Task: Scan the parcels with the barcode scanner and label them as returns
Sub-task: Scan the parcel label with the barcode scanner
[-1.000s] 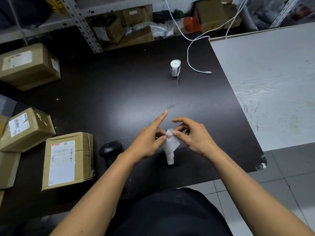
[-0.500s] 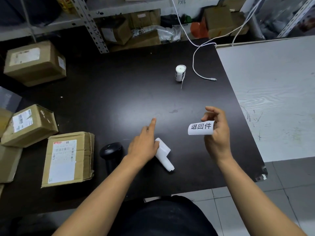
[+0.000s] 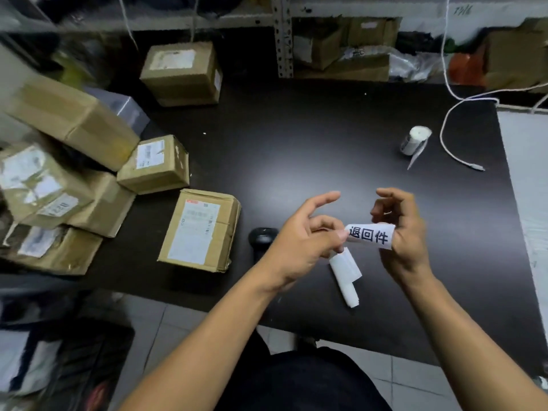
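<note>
A white return label with black printed characters is held above the dark table. My right hand grips its right end. My left hand pinches its left end between thumb and fingers. Under the hands a strip of white backing paper lies on the table. The black barcode scanner stands just left of my left hand, partly hidden by it. A cardboard parcel with a shipping label lies left of the scanner.
Several more cardboard parcels are piled at the table's left, one farther back. A white label roll and a white cable lie at the back right. Shelves with boxes stand behind. A white table adjoins on the right.
My left hand left the backing paper on the table and rose to pinch the label's left end. The view swung left, showing more parcels.
</note>
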### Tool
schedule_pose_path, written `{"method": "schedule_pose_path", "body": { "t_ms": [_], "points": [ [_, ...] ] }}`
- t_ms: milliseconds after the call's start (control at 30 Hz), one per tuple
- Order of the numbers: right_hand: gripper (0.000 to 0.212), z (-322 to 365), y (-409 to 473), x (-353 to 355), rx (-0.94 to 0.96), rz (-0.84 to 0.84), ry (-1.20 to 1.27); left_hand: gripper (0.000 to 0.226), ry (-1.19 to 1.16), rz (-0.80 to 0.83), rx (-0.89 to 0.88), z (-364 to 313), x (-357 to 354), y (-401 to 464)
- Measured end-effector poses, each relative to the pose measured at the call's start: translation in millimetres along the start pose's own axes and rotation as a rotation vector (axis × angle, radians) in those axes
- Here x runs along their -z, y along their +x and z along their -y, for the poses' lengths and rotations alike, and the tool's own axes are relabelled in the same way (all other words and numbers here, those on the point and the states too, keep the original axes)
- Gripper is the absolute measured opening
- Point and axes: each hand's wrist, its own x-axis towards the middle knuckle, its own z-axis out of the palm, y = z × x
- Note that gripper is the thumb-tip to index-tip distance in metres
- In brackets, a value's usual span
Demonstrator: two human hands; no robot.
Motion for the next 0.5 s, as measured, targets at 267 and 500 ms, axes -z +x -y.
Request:
{"method": "schedule_pose_path", "body": {
  "t_ms": [267,500],
  "points": [
    [0.049,22.8,5.7,-58.0,0.138,0.135,-0.264,0.046,-0.022,-0.127,-0.085,-5.7,67.6,-22.2],
    [0.043,60.6,-3.8,-131.9,-0.215,0.181,0.071,0.049,0.026,-0.356,-0.164,-14.2,137.1,-41.0]
  ]
}}
